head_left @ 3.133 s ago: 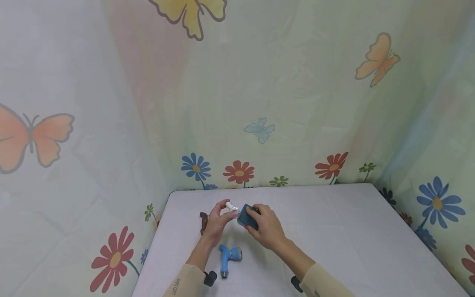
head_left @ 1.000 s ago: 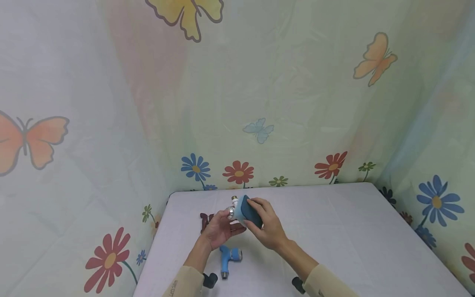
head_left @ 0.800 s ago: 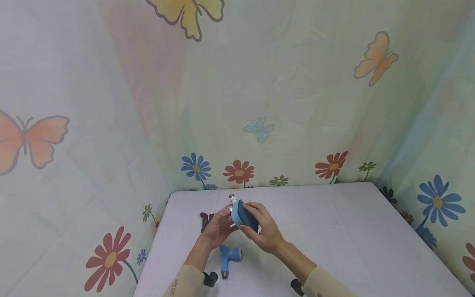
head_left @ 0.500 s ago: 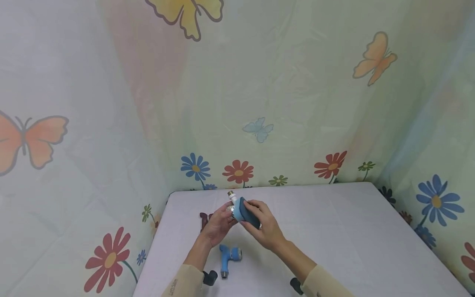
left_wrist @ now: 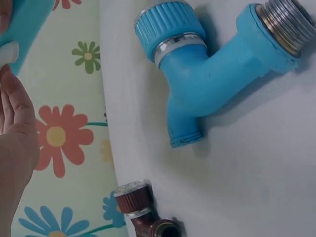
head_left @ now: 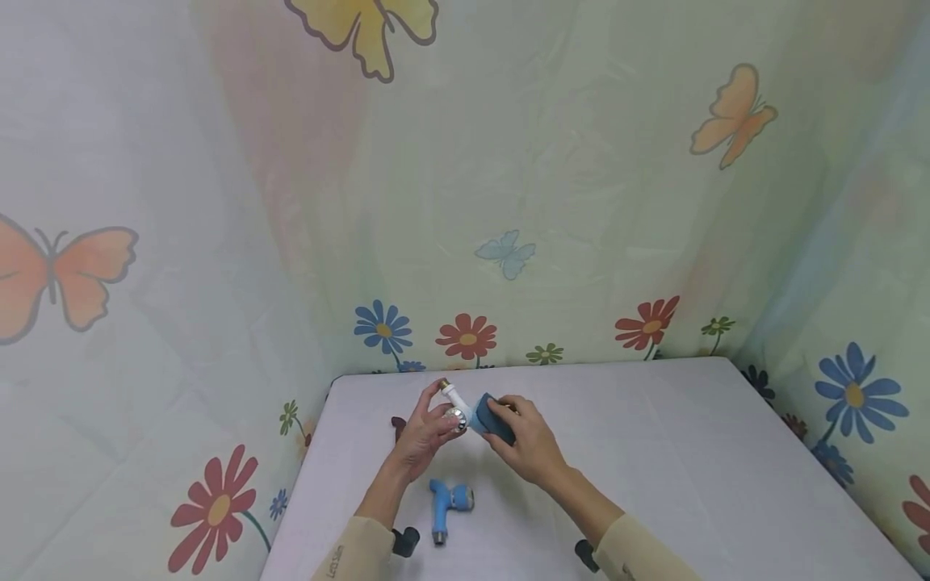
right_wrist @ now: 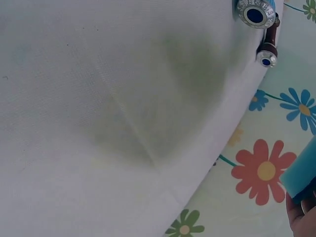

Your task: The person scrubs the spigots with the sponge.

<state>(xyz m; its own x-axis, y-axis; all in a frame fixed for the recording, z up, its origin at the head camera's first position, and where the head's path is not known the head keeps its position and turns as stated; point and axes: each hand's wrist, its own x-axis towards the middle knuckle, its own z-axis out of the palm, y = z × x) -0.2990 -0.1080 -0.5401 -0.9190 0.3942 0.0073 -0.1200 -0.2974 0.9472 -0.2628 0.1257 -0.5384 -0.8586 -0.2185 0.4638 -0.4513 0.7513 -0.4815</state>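
Note:
My left hand [head_left: 420, 440] grips a white tap [head_left: 458, 399] with a brass threaded end and a shiny, clear-looking knob, held above the table. In my right hand [head_left: 536, 448] is a two-layer sponge [head_left: 497, 420], light blue with a dark blue side. The light blue face touches the tap's body near the knob. At the edge of the left wrist view, the white tap's end [left_wrist: 9, 53] shows by the fingers, beside the sponge [left_wrist: 29, 27]. The right wrist view catches the sponge [right_wrist: 302, 170] and a few fingers of the right hand [right_wrist: 303, 219].
A blue tap [head_left: 441, 510] with a metal threaded end lies on the white table [head_left: 654, 468], below the hands. A brown tap [head_left: 398, 425] lies farther left, partly hidden behind the left hand. A flower-and-butterfly curtain [head_left: 581, 202] surrounds the table's back and sides.
The left hand has turned the white tap, so its threaded end tilts farther left and its knob shows. The sponge has shifted slightly right and down, off the neck. Both other taps stay put.

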